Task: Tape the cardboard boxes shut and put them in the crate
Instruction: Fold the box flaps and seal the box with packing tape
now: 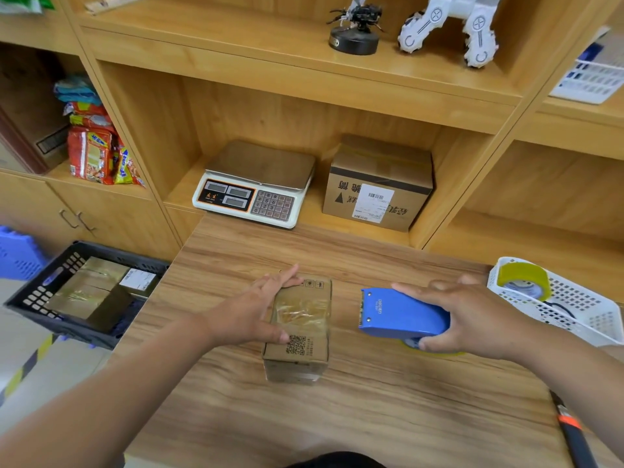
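A small cardboard box (300,327) lies on the wooden table (371,400), with clear tape across its top. My left hand (260,307) rests on the box's left side, fingers straight over the far edge and thumb on the top. My right hand (472,315) grips a blue tape dispenser (398,312) just right of the box, its toothed end pointing at the box. The black crate (30,295) stands left of the table and holds taped boxes (87,288).
A white basket (587,315) with a yellowish tape roll (523,276) sits at the table's right edge. A scale (256,184) and a larger labelled carton (378,187) stand on the shelf behind. A black and orange tool (570,430) lies near right.
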The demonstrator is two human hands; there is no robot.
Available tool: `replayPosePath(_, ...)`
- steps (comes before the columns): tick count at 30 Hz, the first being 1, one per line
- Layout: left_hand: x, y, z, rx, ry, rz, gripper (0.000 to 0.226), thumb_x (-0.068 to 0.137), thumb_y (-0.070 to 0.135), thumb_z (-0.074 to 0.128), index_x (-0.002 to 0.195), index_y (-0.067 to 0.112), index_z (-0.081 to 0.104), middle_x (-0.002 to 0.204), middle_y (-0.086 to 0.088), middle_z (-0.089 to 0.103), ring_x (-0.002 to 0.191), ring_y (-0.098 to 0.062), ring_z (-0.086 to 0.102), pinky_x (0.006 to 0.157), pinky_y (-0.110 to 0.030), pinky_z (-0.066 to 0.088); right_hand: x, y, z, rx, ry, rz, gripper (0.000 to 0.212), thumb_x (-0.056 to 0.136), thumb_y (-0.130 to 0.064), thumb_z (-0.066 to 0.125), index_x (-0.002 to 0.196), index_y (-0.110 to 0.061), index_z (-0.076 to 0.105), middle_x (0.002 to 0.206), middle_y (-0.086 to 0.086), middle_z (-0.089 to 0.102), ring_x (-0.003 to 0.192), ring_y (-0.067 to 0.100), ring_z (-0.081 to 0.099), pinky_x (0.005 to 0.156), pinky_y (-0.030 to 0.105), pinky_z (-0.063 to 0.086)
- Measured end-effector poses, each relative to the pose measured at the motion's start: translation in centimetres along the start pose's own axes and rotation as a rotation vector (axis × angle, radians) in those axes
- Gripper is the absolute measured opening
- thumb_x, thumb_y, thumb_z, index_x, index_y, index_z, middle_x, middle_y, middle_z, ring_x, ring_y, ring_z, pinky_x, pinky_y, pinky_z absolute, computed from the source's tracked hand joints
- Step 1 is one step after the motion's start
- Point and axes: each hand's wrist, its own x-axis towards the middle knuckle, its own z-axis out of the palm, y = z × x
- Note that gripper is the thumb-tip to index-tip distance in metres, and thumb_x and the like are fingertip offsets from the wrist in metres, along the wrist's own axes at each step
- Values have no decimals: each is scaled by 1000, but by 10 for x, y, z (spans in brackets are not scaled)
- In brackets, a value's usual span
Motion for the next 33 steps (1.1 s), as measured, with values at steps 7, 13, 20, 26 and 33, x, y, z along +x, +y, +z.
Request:
replayPosePath(7,0,1,1,5,1,-1,118,66,50,79,130,67,-19,144,44,14,145,-10,9,117,-46,18,16,1,28,-49,10,-10,77,72,-75,50,129,-73,-1,94,-28,41,87,10,32,74,18,30)
replayPosePath(13,-9,-1,-3,15,-13,-21,115,71,46,78,134,58,-18,147,40,10,146,-11,0,119,-40,13,29,-14,48,18,26,-24,78,73,-72,54,130,-74,0,91,-27,39,86,12,31,72,17,31)
replayPosePath(20,-42,-29,-27,-145,24,-142,115,72,30,81,142,47,-8,139,48,19,139,4,16,110,-21,20,50,-53,53,93,85,-76,74,70,-75,46,120,-80,-8,87,-23,39,84,13,32,78,20,32)
replayPosePath(26,-69,-46,-28,-506,131,-215,101,78,24,77,148,42,7,142,37,28,136,-24,34,86,-17,45,81,-103,56,49,102,-149,80,75,-67,53,138,-65,4,92,-16,42,80,0,32,75,23,15)
replayPosePath(33,-60,-56,17,-517,144,-300,133,53,53,84,147,42,-11,136,26,30,133,-1,27,104,-26,40,94,-127,66,-63,23,-164,82,76,-65,52,141,-60,4,92,-16,34,74,2,26,71,29,12)
